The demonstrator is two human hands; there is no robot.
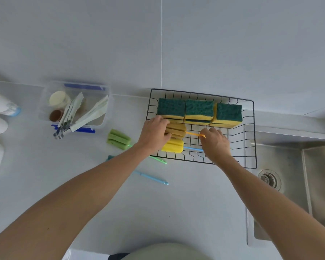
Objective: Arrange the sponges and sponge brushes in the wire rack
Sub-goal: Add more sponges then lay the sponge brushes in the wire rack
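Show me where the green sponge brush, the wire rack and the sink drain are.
green sponge brush (118, 139), head view, on its foam head
wire rack (254, 128), head view, on its right rim
sink drain (269, 178), head view, on the strainer

Both bare forearms reached toward twelve o'clock, converging. The left hand (154, 133) lay palm-down, fingers curled closed toward three o'clock. The right hand (216, 141) sat at its three o'clock, fingertips pinched together.

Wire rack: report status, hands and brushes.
Left hand on tan sponge brush in wire rack; right hand pinching its orange handle. Green brush on counter. Nothing blocking.
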